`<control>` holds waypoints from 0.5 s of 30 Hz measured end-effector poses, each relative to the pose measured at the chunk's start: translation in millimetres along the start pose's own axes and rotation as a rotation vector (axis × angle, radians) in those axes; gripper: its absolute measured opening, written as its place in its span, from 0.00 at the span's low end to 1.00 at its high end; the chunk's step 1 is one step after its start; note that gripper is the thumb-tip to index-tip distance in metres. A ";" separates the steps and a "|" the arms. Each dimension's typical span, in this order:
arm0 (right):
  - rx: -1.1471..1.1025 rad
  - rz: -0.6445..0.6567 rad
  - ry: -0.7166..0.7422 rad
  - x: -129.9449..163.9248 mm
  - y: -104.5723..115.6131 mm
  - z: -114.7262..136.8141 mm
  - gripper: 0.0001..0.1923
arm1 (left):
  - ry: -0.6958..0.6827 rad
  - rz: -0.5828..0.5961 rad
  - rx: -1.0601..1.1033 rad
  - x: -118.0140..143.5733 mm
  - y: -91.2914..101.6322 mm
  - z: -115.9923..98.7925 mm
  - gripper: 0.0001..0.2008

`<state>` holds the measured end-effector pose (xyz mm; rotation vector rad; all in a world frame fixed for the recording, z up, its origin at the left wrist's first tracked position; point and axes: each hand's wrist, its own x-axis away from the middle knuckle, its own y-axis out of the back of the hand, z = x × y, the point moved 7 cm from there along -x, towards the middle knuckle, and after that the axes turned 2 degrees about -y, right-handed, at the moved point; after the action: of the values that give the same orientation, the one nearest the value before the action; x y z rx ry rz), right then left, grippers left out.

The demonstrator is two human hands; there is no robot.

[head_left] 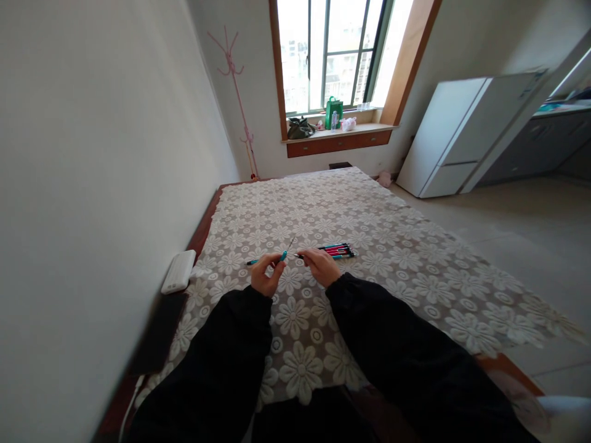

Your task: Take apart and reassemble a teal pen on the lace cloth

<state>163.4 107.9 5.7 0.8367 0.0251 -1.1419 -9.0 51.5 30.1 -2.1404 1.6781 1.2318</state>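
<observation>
Left hand: the left hand [265, 275] is up over the flowered cloth [415, 271], fingers curled shut around a blue pen part [282, 256] that pokes up past the thumb, thin tip angled up and to the right.
Second blue piece: a blue barrel [252, 262] lies just left of that hand; whether the hand touches it, I cannot tell.
Right hand: the right hand [321, 266] sits close beside the left, fingers bent inward; something thin shows at its fingertips, too small to name, so its grip is unclear.
Pens: a bundle of pens [337, 250], red and teal, lies on the cloth just beyond the right hand.
Left edge: a white power bank [179, 271] rests by the wall [92, 184].
</observation>
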 end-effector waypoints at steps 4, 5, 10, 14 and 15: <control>-0.656 -0.252 -0.191 -4.8 21.2 -12.6 0.11 | -0.024 0.049 -0.011 0.2 -3.9 -1.2 0.08; -0.785 -0.301 -0.222 -4.9 25.6 -13.2 0.12 | -0.031 0.063 -0.012 0.3 -5.1 -1.4 0.08; -1.029 -0.426 -0.267 -2.9 42.5 -4.9 0.17 | -0.046 0.097 -0.019 0.1 -7.9 -3.1 0.07; -1.008 -0.395 -0.273 -1.8 42.5 3.3 0.18 | -0.039 0.126 -0.032 -0.3 -9.2 -4.6 0.09; -1.004 -0.384 -0.275 -1.7 41.4 4.9 0.19 | -0.036 0.134 -0.035 -0.3 -9.6 -4.6 0.09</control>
<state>194.2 112.8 33.5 -0.2327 0.5068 -1.3823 1.6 52.5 30.0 -2.0412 1.8239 1.3363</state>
